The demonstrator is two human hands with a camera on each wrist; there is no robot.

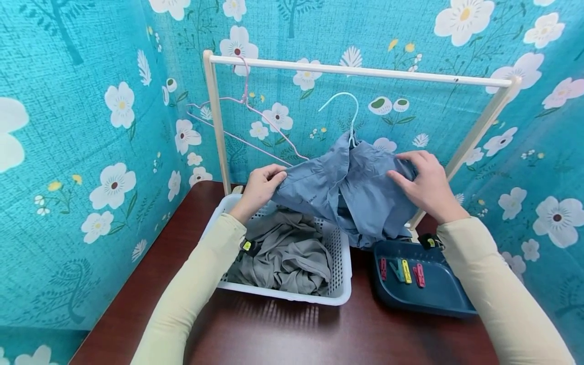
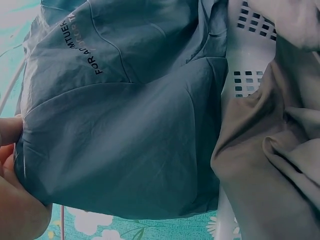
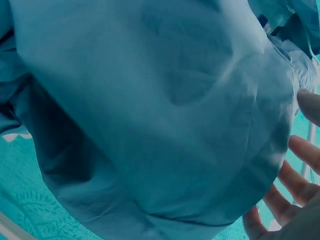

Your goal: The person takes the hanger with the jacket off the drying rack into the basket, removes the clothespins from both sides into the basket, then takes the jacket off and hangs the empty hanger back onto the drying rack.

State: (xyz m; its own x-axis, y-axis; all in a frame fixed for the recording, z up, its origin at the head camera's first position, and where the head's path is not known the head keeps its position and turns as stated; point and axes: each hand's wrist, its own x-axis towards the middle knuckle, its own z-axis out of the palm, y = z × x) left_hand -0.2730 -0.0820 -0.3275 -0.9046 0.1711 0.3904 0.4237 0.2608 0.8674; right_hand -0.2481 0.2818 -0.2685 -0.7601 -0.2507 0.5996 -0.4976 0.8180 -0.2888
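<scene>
A blue-grey shirt [image 1: 315, 185] with small printed lettering hangs on a pale blue hanger [image 1: 353, 114], whose hook stands below the rack's bar in the head view. My left hand [image 1: 261, 190] pinches the shirt's left edge between thumb and fingers; the left wrist view shows this grip beside the lettering. At the opposite shoulder is my right hand [image 1: 429, 185], thumb in front and fingers spread along the cloth's edge. The right wrist view shows those fingers [image 3: 295, 185] extended and apart, with the thumb close against the fabric. The cloth hides most of the hanger's body.
A wooden rack [image 1: 356, 68] carries a pink hanger [image 1: 246, 101] at its left end. Below stands a white basket [image 1: 344, 274] holding crumpled grey-brown cloth [image 1: 292, 253]. Right of it, a dark blue tray [image 1: 433, 296] contains several clothespins [image 1: 406, 272]. Both rest on a brown table [image 1: 274, 334].
</scene>
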